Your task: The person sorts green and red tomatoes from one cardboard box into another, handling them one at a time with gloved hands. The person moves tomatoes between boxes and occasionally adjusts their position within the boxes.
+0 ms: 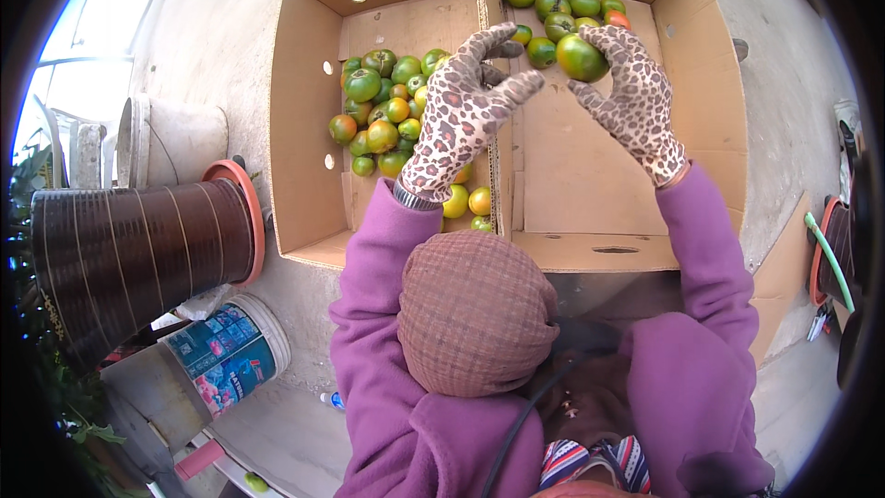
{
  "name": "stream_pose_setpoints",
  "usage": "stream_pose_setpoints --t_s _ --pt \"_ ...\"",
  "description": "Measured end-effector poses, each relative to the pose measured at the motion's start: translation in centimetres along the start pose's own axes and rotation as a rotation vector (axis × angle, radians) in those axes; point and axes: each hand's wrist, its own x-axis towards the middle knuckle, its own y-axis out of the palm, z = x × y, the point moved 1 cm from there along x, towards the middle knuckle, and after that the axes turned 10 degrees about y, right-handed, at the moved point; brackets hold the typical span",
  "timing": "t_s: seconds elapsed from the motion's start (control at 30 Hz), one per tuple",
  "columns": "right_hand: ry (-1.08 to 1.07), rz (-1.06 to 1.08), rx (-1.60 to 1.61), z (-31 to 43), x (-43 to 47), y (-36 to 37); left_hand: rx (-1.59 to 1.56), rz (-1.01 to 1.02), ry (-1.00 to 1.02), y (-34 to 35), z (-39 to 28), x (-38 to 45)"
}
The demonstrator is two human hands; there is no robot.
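My right hand (637, 100), in a leopard-print glove, holds a large green tomato (581, 59) between thumb and fingers over the right cardboard box (588, 187). Several green tomatoes (559, 26) and a reddish one (617, 19) lie at that box's far end. My left hand (460, 117), gloved alike, is empty with its fingers spread, above the wall dividing the two boxes. Under and beside it, the left cardboard box (308, 117) contains a heap of green and orange-tinged tomatoes (382, 136). My left glove and forearm hide part of this heap.
Left of the boxes are a dirty white bucket (183, 138), a brown ribbed pot (145, 242) with an orange rim and a blue-labelled bucket (228, 353). A cardboard sheet (778, 283) lies at right. Rounded brown plaid cloth (477, 315) bulges before the boxes' near edge.
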Motion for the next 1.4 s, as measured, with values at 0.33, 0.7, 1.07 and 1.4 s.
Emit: stream_pose_setpoints --t_s 0.33,0.7,1.07,1.4 --pt "-0.132 -0.152 0.210 1.9 0.8 -1.0 0.211 -0.129 -0.020 -3.9 2.0 1.0" --pt "0.488 0.197 -0.109 -11.3 -0.4 0.2 0.823 0.181 -0.230 -4.6 9.4 -0.2" --pt "-0.027 0.520 -0.618 -10.6 -3.7 9.7 0.947 0.067 0.023 -5.4 7.7 0.3" --pt "0.185 0.206 -0.040 -2.5 1.1 2.8 0.038 -0.184 -0.051 -3.8 1.3 0.6"
